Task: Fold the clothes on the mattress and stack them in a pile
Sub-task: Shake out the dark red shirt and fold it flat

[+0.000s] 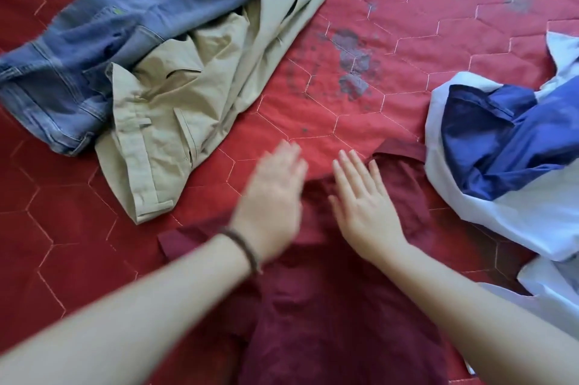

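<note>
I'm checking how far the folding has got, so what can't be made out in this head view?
- Maroon garment: its lower part is cut off by the bottom edge, and both forearms cover parts of it.
- Left hand: motion-blurred, so contact with the cloth is unclear.
- Blue and white garment: cut off by the right edge.
- Jeans: partly under the khaki trousers.

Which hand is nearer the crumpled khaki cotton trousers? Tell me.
Left. The left hand hovers just right of the khaki trousers' waistband end, over the maroon shirt. The right hand lies flat on the shirt farther right, toward the blue-and-white garment.
</note>
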A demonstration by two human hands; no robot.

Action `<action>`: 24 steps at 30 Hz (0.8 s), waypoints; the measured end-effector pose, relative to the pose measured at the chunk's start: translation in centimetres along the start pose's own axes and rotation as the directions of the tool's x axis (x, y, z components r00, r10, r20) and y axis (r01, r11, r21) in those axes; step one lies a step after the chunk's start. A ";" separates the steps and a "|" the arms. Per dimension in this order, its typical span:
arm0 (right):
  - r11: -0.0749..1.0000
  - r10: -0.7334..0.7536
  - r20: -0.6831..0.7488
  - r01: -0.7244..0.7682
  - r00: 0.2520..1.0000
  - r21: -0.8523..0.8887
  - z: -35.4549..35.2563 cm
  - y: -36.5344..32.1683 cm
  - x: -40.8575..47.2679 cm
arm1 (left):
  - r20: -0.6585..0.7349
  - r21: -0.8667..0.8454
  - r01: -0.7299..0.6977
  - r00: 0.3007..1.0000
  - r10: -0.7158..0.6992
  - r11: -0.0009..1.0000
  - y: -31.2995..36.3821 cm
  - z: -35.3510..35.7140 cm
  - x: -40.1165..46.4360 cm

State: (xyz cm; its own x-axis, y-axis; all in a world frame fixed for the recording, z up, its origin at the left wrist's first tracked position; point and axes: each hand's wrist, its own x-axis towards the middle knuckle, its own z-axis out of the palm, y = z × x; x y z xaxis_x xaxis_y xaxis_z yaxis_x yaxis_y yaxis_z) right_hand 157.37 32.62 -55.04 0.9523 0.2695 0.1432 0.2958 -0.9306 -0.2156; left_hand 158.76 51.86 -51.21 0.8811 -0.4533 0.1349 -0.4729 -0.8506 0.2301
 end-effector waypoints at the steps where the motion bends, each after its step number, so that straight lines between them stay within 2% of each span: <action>1: 0.999 -0.032 0.041 0.031 0.999 0.019 0.3 -0.7 -1.0 | 0.084 -0.008 -0.021 0.996 0.022 1.000 3.1 1.6 -1.1; 4: 0.999 -0.040 0.214 0.047 0.976 -0.027 0.8 -0.8 -2.8 | 0.297 0.060 0.119 0.946 -0.132 0.991 6.1 5.0 -2.8; 6: 0.997 0.023 0.246 -0.005 0.969 -0.076 0.7 0.8 -2.0 | 0.357 0.109 0.130 0.920 -0.161 0.986 4.9 5.7 -2.5; 9: 0.982 0.124 0.266 -0.079 0.956 -0.171 0.0 3.4 0.6 | 0.340 0.153 0.085 0.931 -0.133 0.985 3.7 5.8 -2.1; 11: 0.983 0.071 0.246 -0.025 0.967 -0.184 -0.8 4.2 1.6 | 0.272 0.114 0.109 0.953 -0.136 0.988 4.1 5.4 -1.9; 13: 0.990 0.030 0.139 -0.010 0.990 -0.140 -1.8 5.0 2.3 | 0.116 0.086 0.203 0.970 -0.212 0.976 3.7 4.9 -1.4; 15: 0.989 0.125 0.126 -0.114 0.984 -0.096 -2.7 6.7 3.0 | 0.002 0.080 0.349 0.937 -0.350 0.934 2.5 4.5 -1.0; 18: 0.959 0.279 0.275 -0.255 0.920 -0.120 -3.2 8.9 4.0 | 0.049 0.146 0.434 0.894 -0.444 0.889 0.6 3.8 -0.6; 24: 0.950 0.262 0.269 -0.198 0.927 -0.242 -3.8 9.4 6.7 | 0.125 0.129 0.398 0.902 -0.413 0.908 -1.4 2.9 0.7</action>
State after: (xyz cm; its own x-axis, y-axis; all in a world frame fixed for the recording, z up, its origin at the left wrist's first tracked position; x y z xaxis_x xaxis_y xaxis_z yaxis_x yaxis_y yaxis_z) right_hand 166.26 24.79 -52.42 0.9804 0.0729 -0.1833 0.0742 -0.9972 0.0006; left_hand 160.11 52.00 -54.22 0.9914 -0.0907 -0.0939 -0.0772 -0.9874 0.1381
